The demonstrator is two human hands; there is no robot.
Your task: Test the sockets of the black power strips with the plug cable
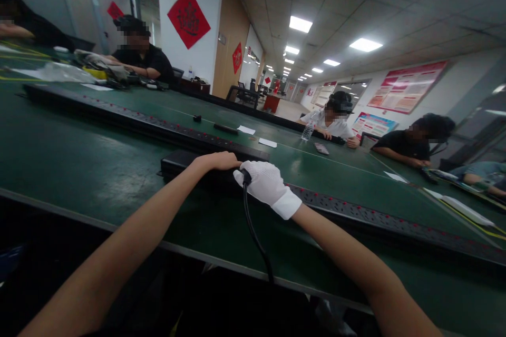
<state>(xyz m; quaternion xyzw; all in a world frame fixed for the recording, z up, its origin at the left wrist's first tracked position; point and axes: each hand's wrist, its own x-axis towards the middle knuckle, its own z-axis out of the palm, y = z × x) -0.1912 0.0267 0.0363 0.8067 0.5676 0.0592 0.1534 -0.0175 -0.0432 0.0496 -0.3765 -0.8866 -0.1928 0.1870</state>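
Note:
My bare left hand (pixel 222 160) is curled over a black box-shaped bar (pixel 177 162) lying near the table's front edge, its fingertips partly hidden. In a white dotted glove, my right hand (pixel 263 181) touches my left fingers. It is closed around the end of a black cable (pixel 253 229), where a thick black plug-like piece (pixel 246 176) shows at the thumb. From there the cable hangs down over the table edge. Just behind both hands lies a long black power strip (pixel 150 125) with red dots along its top; another such strip (pixel 367 215) runs off to the right.
The green tabletop (pixel 98 168) carries white paper slips (pixel 268 142), a small black part (pixel 197 118), a dark bar (pixel 225 129), and a clear bottle (pixel 308 130). Several people sit around it, one person (pixel 336 118) opposite. Bags and tools (pixel 106 69) lie far left.

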